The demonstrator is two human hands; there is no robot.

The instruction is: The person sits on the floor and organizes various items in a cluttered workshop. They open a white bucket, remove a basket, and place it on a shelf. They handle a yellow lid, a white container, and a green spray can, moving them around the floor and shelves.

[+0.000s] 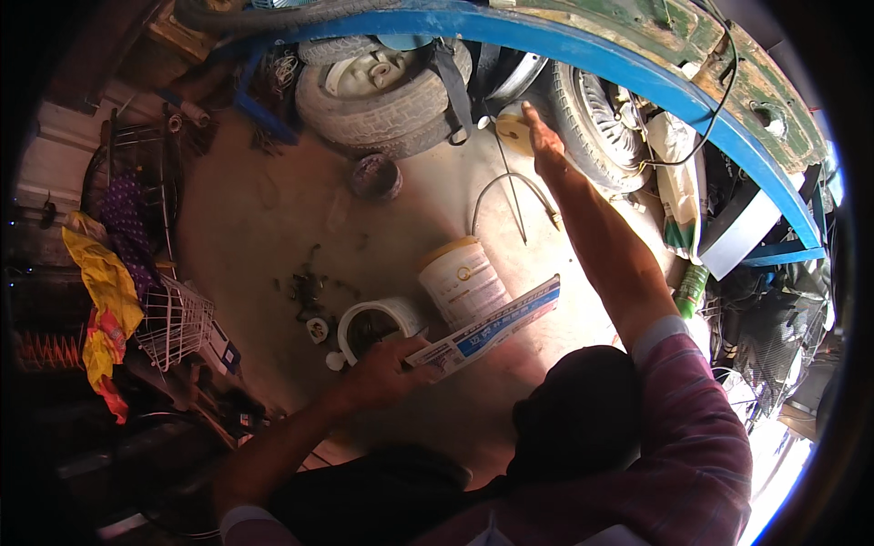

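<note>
My left hand (386,375) grips one end of a long, flat printed package (488,331) with blue and white bands and writing. Behind the package a white tub with a yellowish rim (464,280) lies on the concrete floor. A round white open container (348,327), dark inside, sits just beyond my left hand. My right arm stretches far out under the bench. There my right hand (546,143) is at the right side of a pale yellow round container (513,133). Its fingers are partly hidden, so whether it grips the container is unclear.
Scooter tyres (382,102) and a wheel (601,130) stand under a blue-framed bench (546,34). A bent hose (509,177), a dark cup (377,177) and small dark parts (307,286) lie on the floor. A white wire basket (176,321) is at left, a green bottle (691,290) at right.
</note>
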